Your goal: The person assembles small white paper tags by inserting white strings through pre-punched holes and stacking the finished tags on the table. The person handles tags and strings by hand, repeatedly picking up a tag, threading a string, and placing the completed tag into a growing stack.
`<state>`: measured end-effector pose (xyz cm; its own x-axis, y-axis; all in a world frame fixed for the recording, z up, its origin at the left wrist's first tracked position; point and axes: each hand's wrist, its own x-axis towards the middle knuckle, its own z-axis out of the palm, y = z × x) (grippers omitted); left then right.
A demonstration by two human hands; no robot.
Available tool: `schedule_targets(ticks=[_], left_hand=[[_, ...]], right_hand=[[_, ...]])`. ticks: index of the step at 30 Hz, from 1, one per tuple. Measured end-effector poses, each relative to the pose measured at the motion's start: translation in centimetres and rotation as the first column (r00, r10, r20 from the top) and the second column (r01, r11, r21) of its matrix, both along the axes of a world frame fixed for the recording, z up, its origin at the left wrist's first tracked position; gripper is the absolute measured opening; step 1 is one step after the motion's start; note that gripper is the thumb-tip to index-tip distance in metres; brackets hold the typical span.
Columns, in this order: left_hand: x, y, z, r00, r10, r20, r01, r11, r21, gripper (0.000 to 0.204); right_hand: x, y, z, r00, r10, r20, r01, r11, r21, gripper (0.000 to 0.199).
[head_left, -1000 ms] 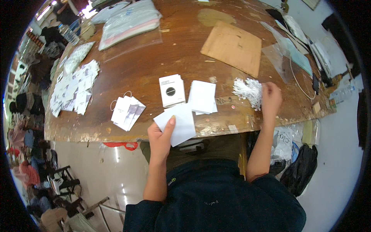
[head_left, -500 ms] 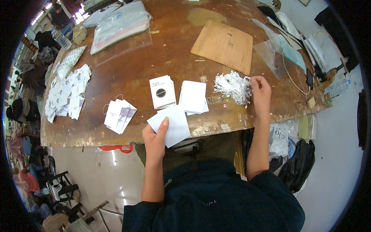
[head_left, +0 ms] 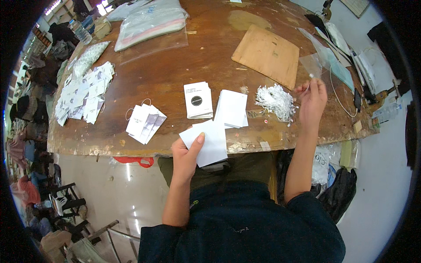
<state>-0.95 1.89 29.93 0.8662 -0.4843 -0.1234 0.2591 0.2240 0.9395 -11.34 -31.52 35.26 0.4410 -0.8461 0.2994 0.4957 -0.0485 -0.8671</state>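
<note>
My left hand (head_left: 185, 153) is closed on white cards (head_left: 211, 144), thumb on top, at the table's near edge. Just beyond lie a stack of cards with a black round mark (head_left: 197, 101) and a stack of blank white cards (head_left: 232, 107). My right hand (head_left: 312, 98) is raised right of a tangled pile of white hang-tag strings (head_left: 275, 101). Its fingers pinch one hang-tag string (head_left: 312, 76), whose white tip sticks up above them. To the left, several tags with string loops (head_left: 144, 122) lie fanned out.
A heap of strung tags (head_left: 87, 94) covers the table's left side. Further back are plastic-wrapped bags (head_left: 151, 24), a thin wooden board (head_left: 267, 55) and a white cable (head_left: 337, 94). Black bags (head_left: 342, 193) stand below the right edge.
My right hand has lifted away from the string pile, up and to the right, and a string's tip now shows above its fingers. My left hand still holds the cards. The view has shifted slightly.
</note>
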Motion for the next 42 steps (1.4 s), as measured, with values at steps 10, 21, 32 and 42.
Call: schedule_targets(ticks=[10, 21, 32, 42], left_hand=[[-1.9, -2.2, 0.2, 0.909, -0.205, -0.363, 0.088, 0.946, -0.312, 0.034], [0.6, -0.5, 0.5, 0.984, 0.178, 0.013, -0.175, 0.977, -0.119, 0.034], [0.1, -0.4, 0.4, 0.935, 0.165, 0.313, -0.189, 0.981, 0.049, 0.028], [-0.2, -0.4, 0.9, 0.883, 0.168, 0.438, -0.221, 0.972, 0.073, 0.022]], right_hand=[[3.0, 15.5, -2.4, 0.729, 0.260, -0.634, -0.559, 0.760, -0.331, 0.023], [4.7, 13.2, -1.6, 0.996, 0.058, -0.072, -0.032, 0.949, 0.313, 0.012], [4.7, 19.3, -2.6, 0.816, 0.288, -0.501, -0.443, 0.868, -0.223, 0.010], [5.6, 20.3, -1.5, 0.868, 0.084, -0.489, -0.402, 0.696, -0.595, 0.006]])
